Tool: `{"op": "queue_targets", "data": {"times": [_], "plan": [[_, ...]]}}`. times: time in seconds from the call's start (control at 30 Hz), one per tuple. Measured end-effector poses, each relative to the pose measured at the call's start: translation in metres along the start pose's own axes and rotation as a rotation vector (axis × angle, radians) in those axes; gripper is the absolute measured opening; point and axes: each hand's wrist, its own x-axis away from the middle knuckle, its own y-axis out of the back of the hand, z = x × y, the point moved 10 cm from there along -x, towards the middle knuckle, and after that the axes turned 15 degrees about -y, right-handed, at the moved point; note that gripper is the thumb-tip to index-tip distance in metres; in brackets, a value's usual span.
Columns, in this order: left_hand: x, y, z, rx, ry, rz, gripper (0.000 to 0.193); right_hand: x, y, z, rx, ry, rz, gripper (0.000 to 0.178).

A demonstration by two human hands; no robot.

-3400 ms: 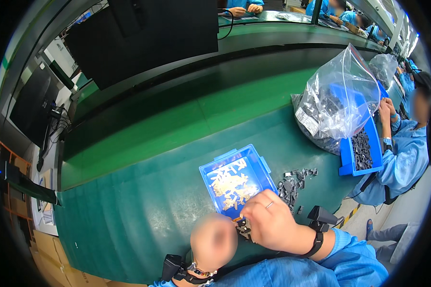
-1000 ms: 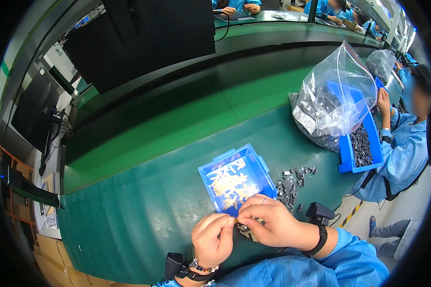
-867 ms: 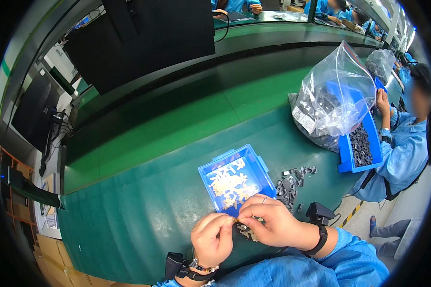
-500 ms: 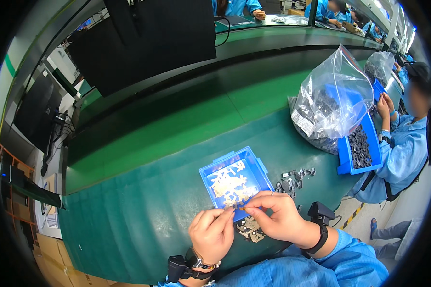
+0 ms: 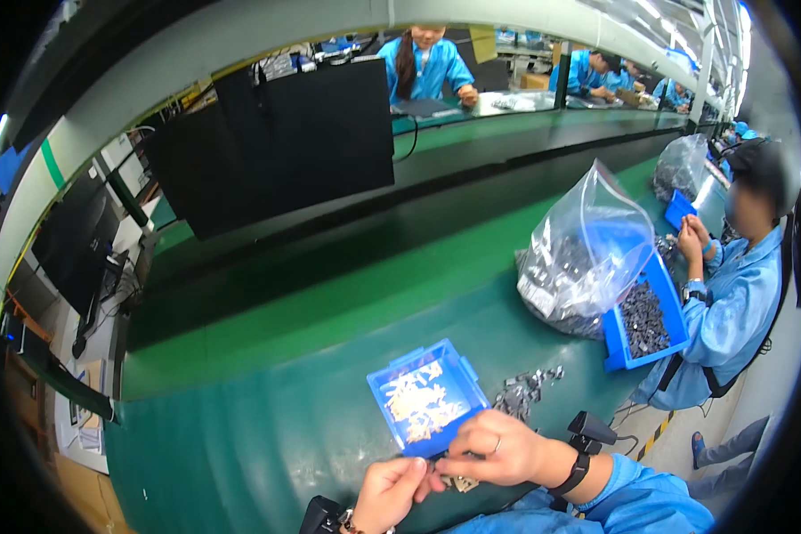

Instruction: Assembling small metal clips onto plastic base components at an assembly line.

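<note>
— Grip status?
— Left hand (image 5: 390,491) and right hand (image 5: 500,450) are pinched narrow, close together; anything held, I cannot tell.
— Blue tray (image 5: 460,388)?
— On the counter (image 5: 267,436), just beyond them; cream pieces (image 5: 418,408) sit inside, presumably for short reach.

Left hand (image 5: 390,492), right hand (image 5: 505,451): close together.
Left: fingers curled, thumb extended. Right: fingers bent, knuckles upward.

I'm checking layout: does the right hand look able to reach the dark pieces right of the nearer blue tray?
Probably yes: the right hand is near the dark pieces, nothing visible between, though it's close beside the left hand.
</note>
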Motion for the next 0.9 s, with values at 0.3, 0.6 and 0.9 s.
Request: {"op": "queue_targets", "data": {"times": [0.3,0.6,0.9], "plan": [[-0.006,-0.005,-0.008,0.110,-0.017,-0.103,0.023,0.003,0.006,0.002,0.139,0.002,0.028,0.030],[-0.004,-0.009,-0.030,-0.143,-0.216,-0.154,0.012,0.026,-0.016,-0.053,-0.444,-0.728,0.054,0.020],[0.000,-0.017,-0.042,-0.424,-0.375,-0.107,0.013,0.042,-0.023,-0.054,-0.533,-0.808,0.019,0.012]]}}
